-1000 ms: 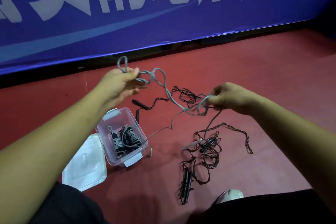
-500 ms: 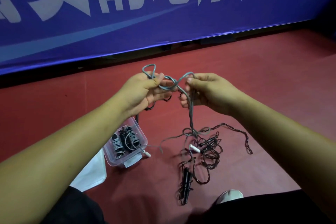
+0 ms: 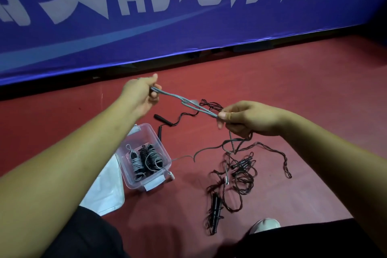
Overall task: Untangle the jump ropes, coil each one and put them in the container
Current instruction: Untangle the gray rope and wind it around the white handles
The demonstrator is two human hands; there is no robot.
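A flat white plastic lid (image 3: 104,190) is lying at far left beside the clear plastic container (image 3: 134,184), which is already holding coiled grey and black ropes (image 3: 144,159). The left hand (image 3: 138,96) and right hand (image 3: 251,119) are each pinching an end of a doubled stretch of thin grey jump rope (image 3: 184,100), fingers curled, pulling it taut above the red floor (image 3: 293,90). Its tail is trailing into the tangled black jump ropes (image 3: 236,174), so pulling is likely risking a tighter snarl. Open floor is lying rightward; the blue banner (image 3: 188,27) is closing off the far edge.
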